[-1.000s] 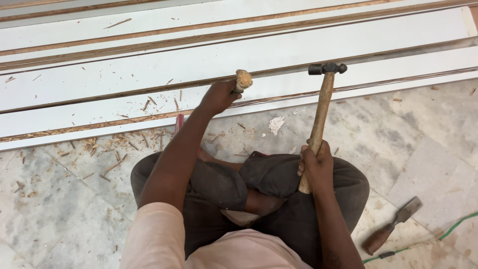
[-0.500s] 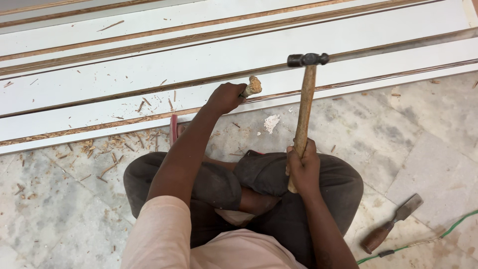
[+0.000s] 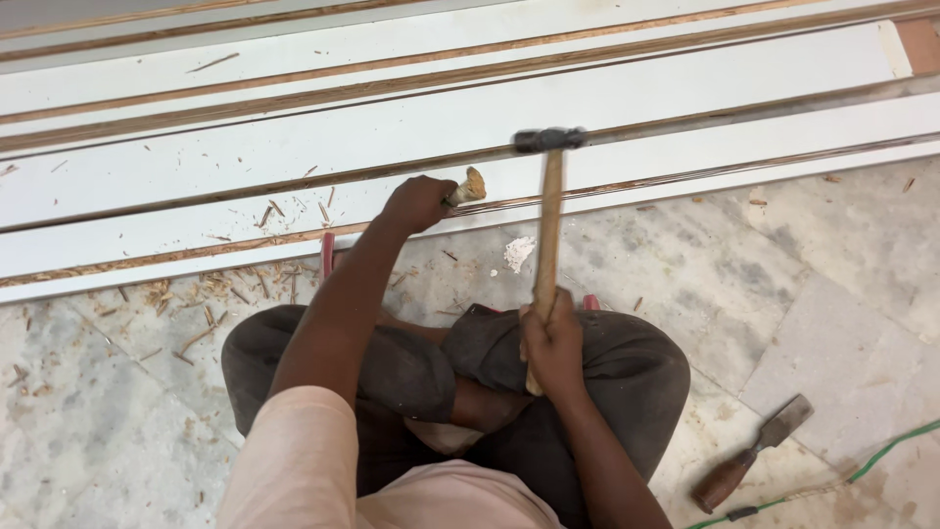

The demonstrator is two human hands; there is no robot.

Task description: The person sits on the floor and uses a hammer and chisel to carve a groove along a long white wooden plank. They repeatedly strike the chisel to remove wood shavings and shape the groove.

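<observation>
left hand (image 3: 416, 203): from my remote seat I see it out at the white boards, grip wrapped tight round a chisel shaft so the battered wooden butt pokes out to the right. My guess is it's held that way to give the hammer something to land on.

chisel (image 3: 468, 186): only the frayed handle end shows; the blade is hidden under the fist, so I can't tell exactly where it bites. It sits right at the brown groove between two boards.

right hand (image 3: 551, 338): grip pressed shut low on the hammer handle, close to the lap. Holding that far down probably buys more swing.

hammer (image 3: 548, 211): handle nearly upright, steel head blurred, just right of the chisel butt and not touching it.

white boards (image 3: 685, 83): long strips lying on the floor across the far side, brown edges showing between them.

shavings (image 3: 220, 289): scattered on the floor left of the chisel, along the near board edge.

spare chisel (image 3: 749, 454): lying well apart on the floor, near right, beside a green cable (image 3: 881, 453), within reach but out of the way.

stone floor (image 3: 803, 264): the person sits cross-legged on it, facing the boards.
</observation>
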